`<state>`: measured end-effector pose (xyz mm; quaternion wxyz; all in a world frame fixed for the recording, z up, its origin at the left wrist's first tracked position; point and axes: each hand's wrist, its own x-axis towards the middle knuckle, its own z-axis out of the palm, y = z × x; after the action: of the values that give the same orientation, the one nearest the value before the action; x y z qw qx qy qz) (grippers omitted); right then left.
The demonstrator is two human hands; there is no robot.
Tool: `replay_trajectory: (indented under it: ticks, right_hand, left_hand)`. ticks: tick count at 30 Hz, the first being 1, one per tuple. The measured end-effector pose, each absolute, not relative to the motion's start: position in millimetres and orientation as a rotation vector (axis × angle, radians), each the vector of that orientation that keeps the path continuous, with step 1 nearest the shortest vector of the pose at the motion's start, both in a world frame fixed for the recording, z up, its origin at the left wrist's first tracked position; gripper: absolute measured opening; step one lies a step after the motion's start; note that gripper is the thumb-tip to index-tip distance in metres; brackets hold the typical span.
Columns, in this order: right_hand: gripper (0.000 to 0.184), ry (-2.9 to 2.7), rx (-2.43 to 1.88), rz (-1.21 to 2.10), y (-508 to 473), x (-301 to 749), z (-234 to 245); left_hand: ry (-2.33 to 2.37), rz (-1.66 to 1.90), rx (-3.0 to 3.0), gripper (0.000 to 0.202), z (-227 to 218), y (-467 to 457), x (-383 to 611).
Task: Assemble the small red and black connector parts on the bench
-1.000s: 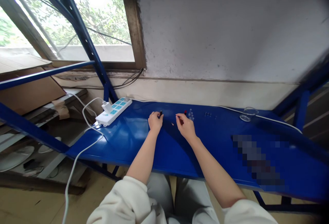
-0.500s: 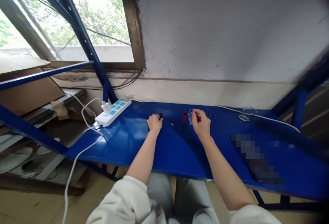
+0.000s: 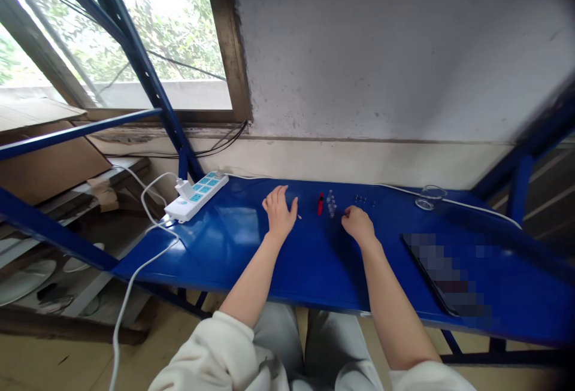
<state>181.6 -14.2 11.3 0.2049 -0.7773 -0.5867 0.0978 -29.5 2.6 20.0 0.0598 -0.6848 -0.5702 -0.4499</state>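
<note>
My left hand point(image 3: 281, 212) is over the blue table top with its fingers spread and thumb apart; nothing shows in it. Beside its thumb lies a tiny pale, pointed piece point(image 3: 299, 217). A slim red object with a dark part point(image 3: 320, 204) lies between my hands. Right of that is a cluster of small clear plastic pieces point(image 3: 331, 205). My right hand point(image 3: 358, 223) is near these, its fingers curled closed; whatever they hold, if anything, is hidden. Several tiny pieces point(image 3: 360, 199), too small to name, lie beyond my right hand.
A white power strip point(image 3: 197, 196) with a plugged-in adapter stands at the table's left, its cable hanging over the edge. A dark flat slab, partly blurred point(image 3: 442, 277), lies on the right. Behind it is a coiled clear loop point(image 3: 424, 204) near a white cable. A wall rises behind.
My left hand has opened and spread, and the short black object at its fingers no longer shows. My right hand has moved back from the clear pieces, slightly right and nearer me.
</note>
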Motion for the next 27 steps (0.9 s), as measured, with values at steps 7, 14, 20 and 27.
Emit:
replay_trajectory:
  ticks: [7,14,20,27]
  right_hand:
    - [0.029,-1.759,-2.144,0.329,-10.7,175.3,6.3]
    - [0.027,-1.782,-2.109,0.253,-9.3,170.2,1.1]
    - [0.027,-1.794,-2.095,0.220,-9.6,166.8,-0.1]
    - [0.024,-1.776,-2.103,0.175,-10.1,160.9,0.1]
  left_hand:
    - [-1.347,-1.078,-2.577,0.047,16.2,-17.3,-0.4]
    - [-1.279,-0.783,-2.738,0.045,-0.1,-8.7,1.3]
    - [-1.347,-0.916,-2.726,0.033,-1.1,-1.1,-2.8]
    - [-1.404,-1.027,-2.688,0.019,-3.0,4.3,-1.7]
